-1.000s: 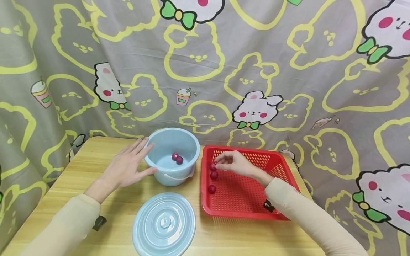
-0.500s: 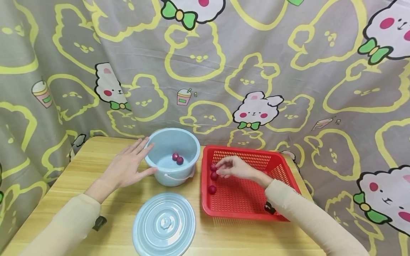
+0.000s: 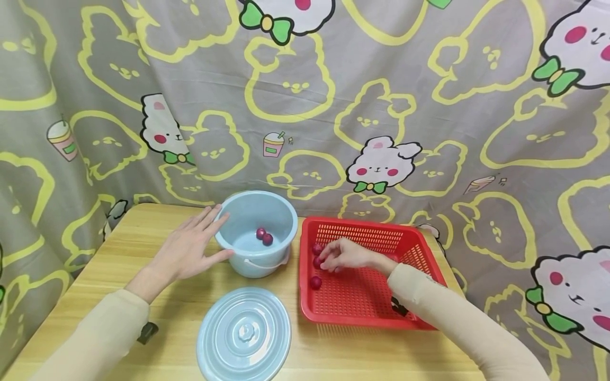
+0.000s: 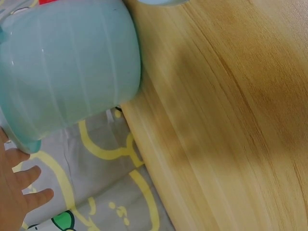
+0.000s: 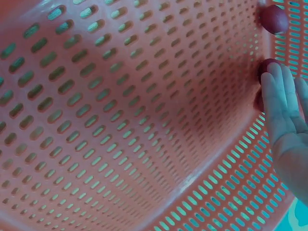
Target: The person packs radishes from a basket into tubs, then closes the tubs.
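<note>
My left hand [image 3: 193, 246] is spread beside the left rim of a light blue bucket [image 3: 257, 264], fingers and thumb straight at its edge. Two small round dark red fruits, like plums [image 3: 268, 239], lie on the bucket's bottom. Over the left part of a red perforated basket [image 3: 367, 312], my right hand [image 3: 350, 254] has its fingertips at the right side of the middle plum [image 3: 316, 262]. One plum [image 3: 317, 248] lies just behind it, another plum [image 3: 315, 282] in front. In the right wrist view the fingers [image 5: 276, 91] look nearly straight, partly covering two plums; the thumb is hidden.
A round light blue lid [image 3: 247, 333] with a knob lies on the wooden table [image 3: 157, 349] in front of the bucket. The bucket's white handle [image 3: 267, 264] hangs down at its front. A patterned grey curtain [image 3: 305, 174] hangs behind the table.
My right hand has moved slightly toward the front of the basket, from the rear plum to the middle one. The left hand, bucket and lid stay where they were.
</note>
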The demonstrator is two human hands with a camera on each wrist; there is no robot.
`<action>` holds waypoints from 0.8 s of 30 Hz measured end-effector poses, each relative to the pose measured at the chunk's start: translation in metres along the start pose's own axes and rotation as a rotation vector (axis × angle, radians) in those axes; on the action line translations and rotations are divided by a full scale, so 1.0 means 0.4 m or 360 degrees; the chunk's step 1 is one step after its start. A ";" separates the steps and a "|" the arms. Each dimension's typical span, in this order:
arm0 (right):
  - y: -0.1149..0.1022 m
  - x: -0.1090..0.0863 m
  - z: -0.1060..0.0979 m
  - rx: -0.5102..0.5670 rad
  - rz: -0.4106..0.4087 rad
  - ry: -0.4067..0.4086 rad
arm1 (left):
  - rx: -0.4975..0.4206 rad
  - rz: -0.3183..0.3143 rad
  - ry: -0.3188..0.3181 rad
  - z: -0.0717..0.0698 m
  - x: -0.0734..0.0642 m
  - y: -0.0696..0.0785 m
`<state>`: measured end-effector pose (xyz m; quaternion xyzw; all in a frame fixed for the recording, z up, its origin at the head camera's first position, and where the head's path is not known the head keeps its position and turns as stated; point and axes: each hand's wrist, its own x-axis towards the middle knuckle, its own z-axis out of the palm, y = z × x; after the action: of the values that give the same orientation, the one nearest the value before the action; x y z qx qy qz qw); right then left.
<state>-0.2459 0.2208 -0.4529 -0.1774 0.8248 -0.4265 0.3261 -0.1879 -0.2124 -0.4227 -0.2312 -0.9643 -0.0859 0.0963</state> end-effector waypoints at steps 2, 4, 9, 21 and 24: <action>0.002 0.002 0.006 -0.0008 0.0037 -0.0038 | 0.0000 0.0001 0.0002 0.001 0.000 0.000; 0.004 0.005 0.012 -0.0011 0.0064 -0.0068 | 0.0000 0.0002 0.0005 0.002 0.000 0.000; 0.010 0.012 0.023 -0.0013 0.0104 -0.0100 | 0.0001 0.0000 0.0004 0.001 -0.001 -0.001; 0.015 0.028 0.043 -0.0027 0.0114 -0.0223 | -0.0004 -0.0008 0.0003 0.002 0.000 -0.003; 0.016 0.034 0.047 -0.0028 0.0119 -0.0237 | -0.0001 -0.0005 0.0006 0.002 0.000 -0.003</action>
<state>-0.2429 0.2056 -0.4712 -0.1805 0.8080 -0.3923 0.4008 -0.1888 -0.2134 -0.4236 -0.2295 -0.9645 -0.0868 0.0980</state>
